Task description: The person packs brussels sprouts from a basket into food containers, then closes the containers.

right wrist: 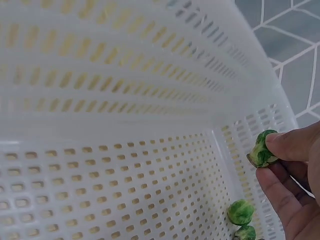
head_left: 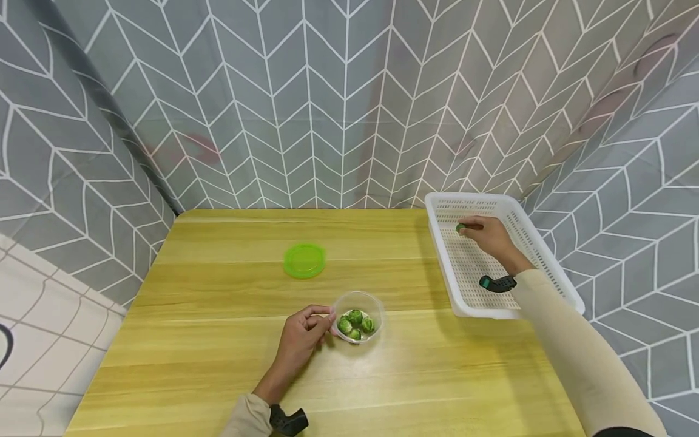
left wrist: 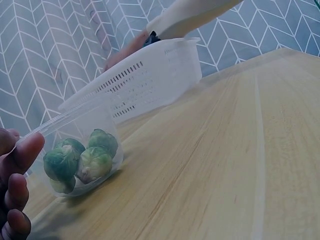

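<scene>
At the left of the clear tub [head_left: 357,298]: one left hand [head_left: 303,334], by whose thumb and fingers the tub's rim is pinched. Inside the tub: Brussels sprouts [head_left: 355,317], at least four, loosely grouped; the tub is stood on the wooden table [head_left: 218,376]. Beyond the tub, slightly left: one green round lid [head_left: 304,261], laid flat, touched by neither hand. Right of the tub, well apart: one white slotted basket [head_left: 464,267], its long axis extended from about level with the tub to well beyond it. At the basket's far end, beyond and right of the tub: one right hand [head_left: 491,237], by which a single sprout [right wrist: 262,149] is pinched between thumb and fingertips; near it, at least two loose sprouts [right wrist: 241,212] are seen. Governing relation, as judged: by the tub, the pinched sprout is placed rightward and beyond, with no marked long axis; it is nearest the right hand. Farthest beyond the tub: one patterned grey curtain [head_left: 327,109].
</scene>
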A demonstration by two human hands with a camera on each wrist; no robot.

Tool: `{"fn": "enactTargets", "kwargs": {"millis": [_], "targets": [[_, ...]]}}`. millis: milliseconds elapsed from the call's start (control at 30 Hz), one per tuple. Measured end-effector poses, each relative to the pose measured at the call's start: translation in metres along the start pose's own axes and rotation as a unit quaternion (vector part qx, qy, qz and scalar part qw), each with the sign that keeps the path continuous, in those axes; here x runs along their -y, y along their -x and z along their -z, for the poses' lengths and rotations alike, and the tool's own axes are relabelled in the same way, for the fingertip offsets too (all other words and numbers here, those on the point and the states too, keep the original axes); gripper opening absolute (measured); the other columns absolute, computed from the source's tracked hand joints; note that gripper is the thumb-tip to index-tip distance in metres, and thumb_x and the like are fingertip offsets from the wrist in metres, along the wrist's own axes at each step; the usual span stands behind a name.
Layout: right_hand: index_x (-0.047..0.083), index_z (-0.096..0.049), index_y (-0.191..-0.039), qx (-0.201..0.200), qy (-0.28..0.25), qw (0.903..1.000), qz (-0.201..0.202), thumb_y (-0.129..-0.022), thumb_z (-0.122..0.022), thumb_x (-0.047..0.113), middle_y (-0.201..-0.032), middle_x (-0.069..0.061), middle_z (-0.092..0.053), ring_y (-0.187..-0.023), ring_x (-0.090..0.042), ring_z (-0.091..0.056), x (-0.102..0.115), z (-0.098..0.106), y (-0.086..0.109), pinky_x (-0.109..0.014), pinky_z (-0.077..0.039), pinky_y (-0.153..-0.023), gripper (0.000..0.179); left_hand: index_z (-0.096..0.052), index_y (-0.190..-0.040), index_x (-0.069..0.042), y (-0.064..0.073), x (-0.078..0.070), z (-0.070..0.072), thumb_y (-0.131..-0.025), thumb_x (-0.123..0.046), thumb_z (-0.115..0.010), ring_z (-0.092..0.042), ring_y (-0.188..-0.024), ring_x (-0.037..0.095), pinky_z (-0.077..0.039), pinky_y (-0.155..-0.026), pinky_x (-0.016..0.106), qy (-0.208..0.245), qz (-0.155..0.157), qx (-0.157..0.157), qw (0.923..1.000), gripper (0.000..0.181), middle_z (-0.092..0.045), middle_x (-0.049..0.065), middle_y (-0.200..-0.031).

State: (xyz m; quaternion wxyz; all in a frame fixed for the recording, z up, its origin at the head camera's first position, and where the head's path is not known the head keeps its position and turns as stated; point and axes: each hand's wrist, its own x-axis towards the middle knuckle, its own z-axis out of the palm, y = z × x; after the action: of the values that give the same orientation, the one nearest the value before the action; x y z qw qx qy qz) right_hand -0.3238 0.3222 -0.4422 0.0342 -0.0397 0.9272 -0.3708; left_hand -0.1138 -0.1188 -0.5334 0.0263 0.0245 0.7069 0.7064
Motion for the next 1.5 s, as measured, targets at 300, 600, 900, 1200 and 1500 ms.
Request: {"fn": "enactTargets", "kwargs": {"millis": [300, 600, 900, 1200, 1500], "targets": [[0.005, -0.062, -0.137, -0.007, -0.038, 0.9992, -0.002, -0.101, -0.065, 0.03, -0.129, -0.018, -0.066, -0.113, -0.028, -0.062, 0.009, 0.005, 0.02, -0.049, -0.048, -0.096, 0.044, -0.07, -0.114, -0.002, -0.001, 0.001, 0.0, -0.095, -0.028, -0.072, -0.055, -0.055, 0.021, -0.045, -0.048, 0.027, -0.004, -0.009, 0.005, 0.9999, 0.033, -0.074, 0.007, -0.074], [0.007, -0.062, -0.138, -0.008, -0.054, 0.9984, 0.009, -0.101, -0.065, 0.032, -0.13, -0.016, -0.066, -0.102, -0.002, -0.062, 0.02, 0.012, 0.039, -0.039, -0.049, -0.095, 0.045, -0.071, -0.114, -0.006, 0.0, -0.001, 0.0, -0.094, -0.033, -0.073, -0.054, -0.056, 0.019, -0.043, -0.049, 0.024, -0.001, 0.006, -0.002, 1.0, 0.034, -0.073, 0.01, -0.074], [0.009, -0.064, -0.135, -0.005, -0.084, 0.9962, 0.023, -0.099, -0.067, 0.033, -0.126, -0.014, -0.068, -0.1, -0.002, -0.065, 0.038, 0.012, 0.057, -0.019, -0.051, -0.088, 0.044, -0.072, -0.112, -0.008, -0.001, -0.001, -0.001, -0.094, -0.031, -0.073, -0.055, -0.056, 0.019, -0.043, -0.05, 0.024, -0.002, 0.007, 0.002, 1.0, 0.03, -0.073, 0.013, -0.075], [0.009, -0.066, -0.132, 0.022, -0.092, 0.9932, 0.068, -0.1, -0.067, 0.027, -0.13, -0.013, -0.066, -0.108, -0.009, -0.065, 0.064, 0.001, 0.07, -0.017, -0.05, -0.086, 0.037, -0.071, -0.112, -0.005, -0.001, -0.003, -0.001, -0.094, -0.029, -0.074, -0.054, -0.055, 0.019, -0.043, -0.049, 0.023, 0.0, 0.007, 0.001, 1.0, 0.03, -0.073, 0.014, -0.075], [0.01, -0.066, -0.132, 0.061, -0.095, 0.9886, 0.099, -0.1, -0.066, 0.026, -0.135, -0.007, -0.063, -0.126, -0.026, -0.058, 0.091, -0.022, 0.082, -0.022, -0.051, -0.092, 0.036, -0.071, -0.113, -0.003, -0.001, -0.003, -0.001, -0.094, -0.029, -0.073, -0.053, -0.055, 0.016, -0.042, -0.05, 0.022, -0.001, 0.005, 0.004, 1.0, 0.032, -0.073, 0.016, -0.075]]}}
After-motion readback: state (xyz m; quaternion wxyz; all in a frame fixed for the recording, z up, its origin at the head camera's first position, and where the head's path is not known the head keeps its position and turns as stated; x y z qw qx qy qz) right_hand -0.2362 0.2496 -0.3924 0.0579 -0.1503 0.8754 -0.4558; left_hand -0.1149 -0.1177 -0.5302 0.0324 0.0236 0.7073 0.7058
